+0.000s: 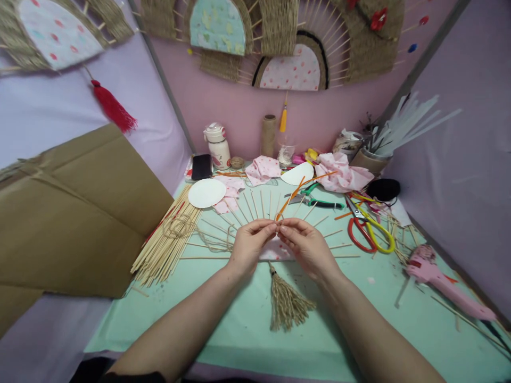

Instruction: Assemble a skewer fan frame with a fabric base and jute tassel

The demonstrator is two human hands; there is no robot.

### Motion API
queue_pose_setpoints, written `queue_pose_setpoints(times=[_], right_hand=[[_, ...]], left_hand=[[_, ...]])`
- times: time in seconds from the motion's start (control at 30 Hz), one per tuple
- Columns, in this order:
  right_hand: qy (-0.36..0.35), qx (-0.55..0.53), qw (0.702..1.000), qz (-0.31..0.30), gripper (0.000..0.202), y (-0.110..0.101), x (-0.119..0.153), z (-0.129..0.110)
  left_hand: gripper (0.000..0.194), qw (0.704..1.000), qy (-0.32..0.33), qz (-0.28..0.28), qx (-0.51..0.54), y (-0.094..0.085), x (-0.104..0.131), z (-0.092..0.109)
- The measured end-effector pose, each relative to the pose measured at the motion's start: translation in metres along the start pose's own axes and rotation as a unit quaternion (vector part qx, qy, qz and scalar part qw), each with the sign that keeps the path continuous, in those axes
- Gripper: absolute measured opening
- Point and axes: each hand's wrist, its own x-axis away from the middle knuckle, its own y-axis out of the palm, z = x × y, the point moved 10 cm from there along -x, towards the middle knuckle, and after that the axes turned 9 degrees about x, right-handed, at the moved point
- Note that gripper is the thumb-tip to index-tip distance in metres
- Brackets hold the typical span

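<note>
From where I stand, the person's left hand (249, 239) and right hand (301, 242) meet fingertip to fingertip, each pinched closed at the thumb; a thin, bent orange strip (290, 198) rises just behind them, though I cannot tell which fingers have hold of it; beneath lies a half-round, red-spotted pale fabric fan (275, 250) with slim wooden ribs, flat on the mint-green tabletop (223, 330); a tan cord tassel (288, 300) trails from its straight edge; scissors with red and yellow handles (365, 219) lie to the right.
</note>
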Motion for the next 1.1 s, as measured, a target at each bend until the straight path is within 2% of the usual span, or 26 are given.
queue_pose_setpoints(times=[0.17, 0.27, 0.33, 0.4, 0.47, 0.5, 0.57, 0.6, 0.67, 0.73, 0.83, 0.93, 1.0, 1.1], right_hand=[[-0.029, 0.052, 0.998, 0.019, 0.029, -0.006, -0.002, -0.004], [-0.051, 0.109, 0.992, 0.023, 0.026, -0.009, -0.002, -0.011], [-0.076, 0.157, 0.984, 0.035, 0.024, -0.012, 0.0, -0.019], [-0.116, 0.2, 0.97, 0.07, 0.034, -0.019, 0.003, -0.03], [-0.211, 0.286, 0.929, 0.101, 0.045, -0.018, 0.012, -0.051], [-0.264, 0.336, 0.898, 0.102, 0.042, -0.012, 0.018, -0.06], [-0.345, 0.416, 0.837, 0.082, 0.024, 0.004, 0.028, -0.068], [-0.364, 0.434, 0.821, 0.071, 0.015, 0.009, 0.031, -0.069], [-0.365, 0.429, 0.823, 0.07, 0.012, 0.008, 0.031, -0.068], [-0.361, 0.417, 0.828, 0.096, 0.014, 0.0, 0.03, -0.073], [-0.337, 0.38, 0.846, 0.163, 0.013, -0.026, 0.027, -0.082], [-0.286, 0.323, 0.876, 0.215, 0.014, -0.054, 0.019, -0.082], [-0.242, 0.28, 0.907, 0.2, 0.017, -0.061, 0.01, -0.073], [-0.173, 0.232, 0.952, 0.1, 0.025, -0.045, -0.002, -0.052]], left_hand=[[0.03, 1.0, -0.014, 0.008, -0.025, -0.003, -0.001, -0.004], [0.027, 0.995, 0.011, 0.003, -0.103, -0.007, -0.005, 0.007], [0.018, 0.971, 0.085, -0.026, -0.222, -0.002, -0.005, 0.026], [0.013, 0.916, 0.182, -0.063, -0.353, 0.01, 0.001, 0.046], [0.015, 0.857, 0.245, -0.092, -0.445, 0.023, 0.009, 0.054], [0.016, 0.838, 0.257, -0.103, -0.471, 0.027, 0.011, 0.054], [0.017, 0.824, 0.259, -0.121, -0.489, 0.032, 0.014, 0.051], [0.018, 0.824, 0.256, -0.129, -0.488, 0.034, 0.014, 0.049], [0.017, 0.83, 0.244, -0.14, -0.481, 0.034, 0.012, 0.046], [0.016, 0.838, 0.22, -0.136, -0.48, 0.027, 0.006, 0.047], [0.018, 0.839, 0.186, -0.116, -0.499, 0.011, -0.004, 0.055], [0.021, 0.825, 0.211, -0.078, -0.518, -0.002, -0.008, 0.075], [0.02, 0.828, 0.223, -0.05, -0.512, -0.008, -0.007, 0.084], [0.021, 0.864, 0.197, -0.058, -0.46, -0.008, -0.008, 0.074]])
